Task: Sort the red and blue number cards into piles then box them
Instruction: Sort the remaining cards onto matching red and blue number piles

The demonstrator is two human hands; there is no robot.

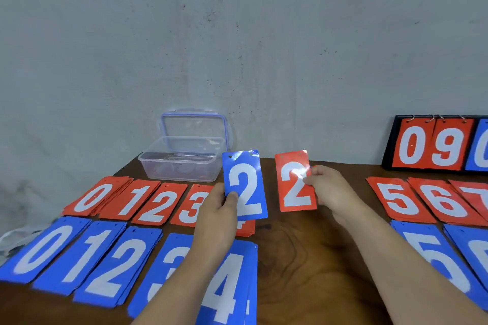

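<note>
My left hand (217,208) holds a blue card with a white 2 (248,192) upright above the table. My right hand (330,190) pinches the right edge of a red card with a white 2 (294,182), also upright. On the left lie red piles 0 to 3 (132,200) in a row, with blue piles 0 to 4 (87,258) in front of them. On the right lie red piles from 5 upward (401,200) and blue piles (438,253) in front. A clear plastic box (179,166) stands open at the back.
The box's lid (194,126) leans against the grey wall behind it. A black scoreboard stand (435,145) with red and blue flip numbers stands at the back right. Bare brown wood table (303,258) lies between the left and right piles.
</note>
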